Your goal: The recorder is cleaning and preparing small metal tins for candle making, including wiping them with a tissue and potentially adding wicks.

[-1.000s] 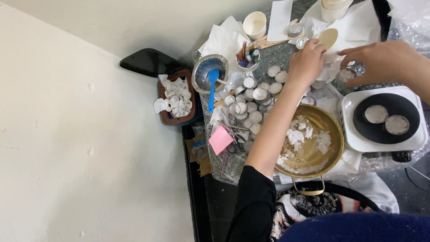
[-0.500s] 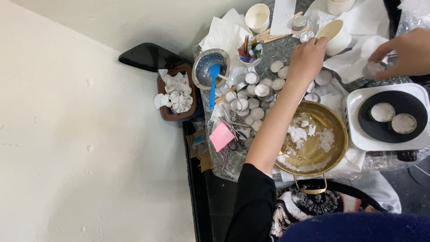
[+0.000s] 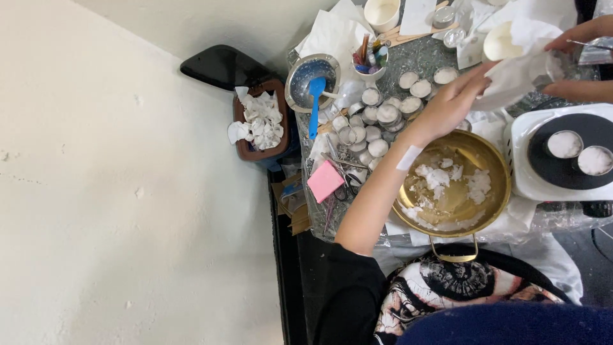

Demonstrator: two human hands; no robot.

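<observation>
Crumpled white paper tissue (image 3: 511,80) is pinched from below by the left hand (image 3: 447,105) and from the far side by the right hand (image 3: 578,61), closed around it above the round brass pan (image 3: 495,198), apparently cushioning something inside.

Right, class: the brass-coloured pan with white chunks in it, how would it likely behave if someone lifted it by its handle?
The brass-coloured pan looks like rigid metal, so it should not flex. Its single loop handle sits at one edge, so the wide bowl would probably tip away from the grip. The white chunks lie loose inside and would likely slide toward the low side.
</observation>
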